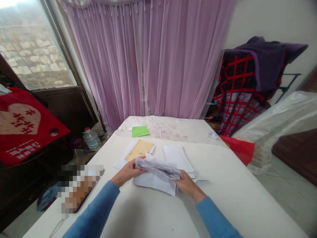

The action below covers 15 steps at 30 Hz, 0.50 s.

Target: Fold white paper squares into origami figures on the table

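Observation:
Both my hands hold a thick stack of white papers (158,167) just above the white table (223,198). My left hand (127,173) grips the stack's left end, fingers closed round it. At the stack's right end, my right hand (187,185) is closed on it too. A loose white sheet (155,182) lies under the stack. Beyond it lie a tan envelope (139,149) on white sheets and a separate pile of white sheets (177,156).
A green sheet (140,131) lies at the table's far end, a crumpled bit of paper (213,135) at the far right. A phone-like flat object (81,190) rests on the left edge. A water bottle (91,138) stands on the floor left; purple curtains (148,59) hang behind.

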### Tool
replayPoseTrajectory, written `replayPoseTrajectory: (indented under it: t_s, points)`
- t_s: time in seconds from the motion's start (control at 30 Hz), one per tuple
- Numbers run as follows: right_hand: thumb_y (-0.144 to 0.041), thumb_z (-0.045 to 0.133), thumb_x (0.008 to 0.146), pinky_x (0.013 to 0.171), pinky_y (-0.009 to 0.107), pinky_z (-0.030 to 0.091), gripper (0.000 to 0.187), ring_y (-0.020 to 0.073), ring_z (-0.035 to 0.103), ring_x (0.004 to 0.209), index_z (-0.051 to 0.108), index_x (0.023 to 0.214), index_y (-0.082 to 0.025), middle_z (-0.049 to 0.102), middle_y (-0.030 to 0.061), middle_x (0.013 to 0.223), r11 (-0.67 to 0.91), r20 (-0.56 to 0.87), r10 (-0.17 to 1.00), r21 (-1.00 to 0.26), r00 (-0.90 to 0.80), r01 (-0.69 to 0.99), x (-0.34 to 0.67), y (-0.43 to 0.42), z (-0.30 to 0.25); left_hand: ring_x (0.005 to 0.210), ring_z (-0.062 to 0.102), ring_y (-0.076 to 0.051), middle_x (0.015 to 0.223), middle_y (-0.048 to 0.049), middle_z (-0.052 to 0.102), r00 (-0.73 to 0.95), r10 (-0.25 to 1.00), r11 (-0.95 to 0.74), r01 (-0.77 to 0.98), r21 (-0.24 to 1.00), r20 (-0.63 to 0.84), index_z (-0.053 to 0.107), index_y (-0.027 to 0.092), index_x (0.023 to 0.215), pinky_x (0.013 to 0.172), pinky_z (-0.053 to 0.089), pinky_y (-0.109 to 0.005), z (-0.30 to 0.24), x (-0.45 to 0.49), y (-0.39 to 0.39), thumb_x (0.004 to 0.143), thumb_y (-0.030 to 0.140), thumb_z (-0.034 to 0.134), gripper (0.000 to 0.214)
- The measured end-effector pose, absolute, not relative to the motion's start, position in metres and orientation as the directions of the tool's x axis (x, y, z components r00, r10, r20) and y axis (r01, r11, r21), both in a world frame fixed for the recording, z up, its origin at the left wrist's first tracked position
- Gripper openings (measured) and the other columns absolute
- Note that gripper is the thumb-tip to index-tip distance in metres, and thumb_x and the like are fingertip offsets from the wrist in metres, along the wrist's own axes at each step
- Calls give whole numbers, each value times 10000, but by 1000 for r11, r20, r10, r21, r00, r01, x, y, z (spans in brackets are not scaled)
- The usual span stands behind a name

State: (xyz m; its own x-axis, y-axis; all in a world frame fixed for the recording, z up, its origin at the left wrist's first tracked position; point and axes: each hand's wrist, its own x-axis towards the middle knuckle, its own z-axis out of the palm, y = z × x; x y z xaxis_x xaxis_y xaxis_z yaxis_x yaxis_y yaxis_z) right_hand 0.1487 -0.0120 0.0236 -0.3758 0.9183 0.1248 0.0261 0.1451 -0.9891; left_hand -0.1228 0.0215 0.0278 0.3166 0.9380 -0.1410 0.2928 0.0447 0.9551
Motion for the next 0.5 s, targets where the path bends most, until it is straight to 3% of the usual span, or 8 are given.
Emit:
replayPoseTrajectory:
  t_s: [0.2,0.3,0.37,0.43,0.5]
  points:
    - [-154,591,741,854,384,504,194,249,666,857,773,799,-190,744,45,890,218,136,901,-963,-412,159,150,-27,27,1351,421,-272,1430,-150,474,340,939,-54,312,948,-59,207,234,1514,1110,346,-380,21,-138,10,534,393,875,1196]
    - [-197,598,757,922,403,475,178,267,658,925,772,793,-187,743,51,884,157,113,904,-985,-412,75,146,-29,31,1191,573,-270,1271,-120,619,349,932,9,242,970,-96,407,232,1420,1022,439,-378,26,-144,6,571,459,846,982]
    - [-218,608,751,983,409,441,196,265,648,978,772,853,-187,744,51,922,94,83,925,-995,-371,13,139,-29,28,1027,652,-260,1082,-95,707,328,929,109,190,976,-168,614,185,1191,921,503,-358,27,-144,3,590,544,806,726]
    - [-229,615,734,993,404,436,240,260,647,988,764,915,-180,742,55,959,23,26,942,-1000,-336,-15,131,-30,20,917,678,-251,948,-84,734,279,931,202,147,968,-236,680,155,973,837,534,-339,25,-143,2,576,585,790,595]
    - [-265,606,733,947,402,467,281,262,661,953,750,949,-158,744,69,946,-76,-67,948,-997,-312,-18,123,-31,7,852,688,-238,895,-72,737,226,931,263,124,957,-286,672,151,956,770,548,-327,19,-141,2,584,551,789,558]
